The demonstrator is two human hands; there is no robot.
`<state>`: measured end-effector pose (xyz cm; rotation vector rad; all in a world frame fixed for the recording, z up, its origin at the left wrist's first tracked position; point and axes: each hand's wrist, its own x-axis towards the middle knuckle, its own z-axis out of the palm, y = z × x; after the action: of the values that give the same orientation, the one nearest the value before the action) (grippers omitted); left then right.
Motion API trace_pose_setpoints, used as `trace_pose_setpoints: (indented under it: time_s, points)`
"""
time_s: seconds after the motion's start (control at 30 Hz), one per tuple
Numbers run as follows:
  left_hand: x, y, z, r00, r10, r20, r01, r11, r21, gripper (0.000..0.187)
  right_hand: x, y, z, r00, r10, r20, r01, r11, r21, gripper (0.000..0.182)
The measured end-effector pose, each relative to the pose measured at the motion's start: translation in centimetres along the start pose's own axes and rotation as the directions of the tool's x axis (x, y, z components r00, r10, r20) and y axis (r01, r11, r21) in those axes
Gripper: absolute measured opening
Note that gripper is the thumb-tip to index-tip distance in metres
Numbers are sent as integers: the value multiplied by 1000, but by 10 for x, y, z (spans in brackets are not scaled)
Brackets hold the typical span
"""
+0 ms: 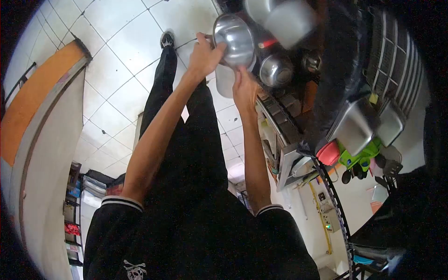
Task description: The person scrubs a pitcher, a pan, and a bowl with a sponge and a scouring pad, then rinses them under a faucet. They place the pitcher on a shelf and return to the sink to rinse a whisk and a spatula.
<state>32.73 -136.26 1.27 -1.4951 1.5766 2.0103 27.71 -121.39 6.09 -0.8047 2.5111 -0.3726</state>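
**Two hands on a steel bowl above a tiled floor**

Fingers of the left hand [205,55] curl over the rim of a steel bowl [234,39], thumb on the near edge, gripping it at about nine o'clock on the rim. The right hand [244,88] presses up from six o'clock, its fingers closed against the bowl's underside and a pale container [225,81] just below; exactly which of the two it grips cannot be told. The bowl is round, deep and polished, its hollow turned toward the camera, bright highlights running across the inside. It sits at roughly twelve o'clock in the view, at the end of both bare forearms. At three o'clock from it stand a smaller steel pot [275,70] and a blurred grey vessel [289,18] on a dark crowded shelf [284,116]. Farther out, at four o'clock, are shiny rectangular tins [357,126] and green utensils [359,156]. White floor tiles [116,42] spread at ten o'clock, where one black shoe [167,39] stands beneath dark trousers [186,140].
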Motion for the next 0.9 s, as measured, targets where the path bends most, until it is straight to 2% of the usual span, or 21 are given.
trace_pose_setpoints:
  time_s: [0.07,0.13,0.17,0.27,0.3,0.33,0.37,0.4,0.47,0.5,0.53,0.57,0.6,0.67,0.7,0.73,0.77,0.8,0.87,0.9]
  points:
    - [10,-8,-7,997,10,71,-2,994,-110,72,13,1,14,1000,-22,-13,23,997,79,13]
    - [11,-3,-14,991,3,137,26,977,-213,77,25,-1,21,993,116,24,-119,982,148,14]
    - [11,-13,-11,995,35,92,-8,960,-280,72,31,0,26,983,181,42,-186,966,182,15]
    - [1,-40,1,997,80,19,-68,925,-375,57,40,21,54,984,126,-126,-84,951,297,19]
    - [-4,-60,10,997,73,-2,-70,948,-311,44,41,24,58,969,241,-46,-200,882,426,20]
    - [-9,-83,19,997,72,14,-69,986,-154,36,41,27,62,939,340,51,-313,784,537,22]
    - [-22,-83,23,991,119,63,-113,989,-94,33,43,27,64,895,416,160,-418,659,625,23]
    - [-30,-108,41,958,284,35,-283,958,-40,33,44,25,67,878,444,180,-426,551,718,24]
    - [-48,-102,51,892,451,-18,-446,888,110,34,39,20,73,839,490,235,-418,307,855,26]
    - [-49,-103,54,922,386,-13,-379,912,159,34,37,18,73,826,509,243,-444,321,836,29]
    - [-48,-105,57,947,320,-10,-312,930,195,34,34,18,74,767,588,257,-522,339,783,32]
    - [-46,-107,63,968,250,-8,-242,945,220,34,30,28,86,783,585,212,-455,306,836,35]
    - [-42,-110,62,981,181,64,-191,948,255,34,24,43,94,795,581,171,-390,275,879,38]
    - [-38,-129,64,947,302,113,-322,878,354,26,16,47,74,807,525,270,-509,386,770,42]
    - [-38,-132,61,923,364,124,-384,871,307,22,15,35,64,775,579,255,-485,286,826,38]
    - [-37,-135,57,894,428,134,-449,854,262,19,12,33,50,786,569,241,-516,391,762,37]
    - [-37,-131,52,906,402,135,-423,872,245,16,10,35,34,798,559,225,-535,486,691,37]
    - [-36,-133,47,887,434,158,-461,853,244,15,9,40,20,813,545,205,-540,573,617,36]
    - [-40,-131,39,850,490,192,-527,796,298,16,0,68,2,839,536,93,-463,613,641,35]
    - [-40,-132,36,863,466,194,-504,811,297,15,-5,78,-8,850,526,15,-399,626,670,35]
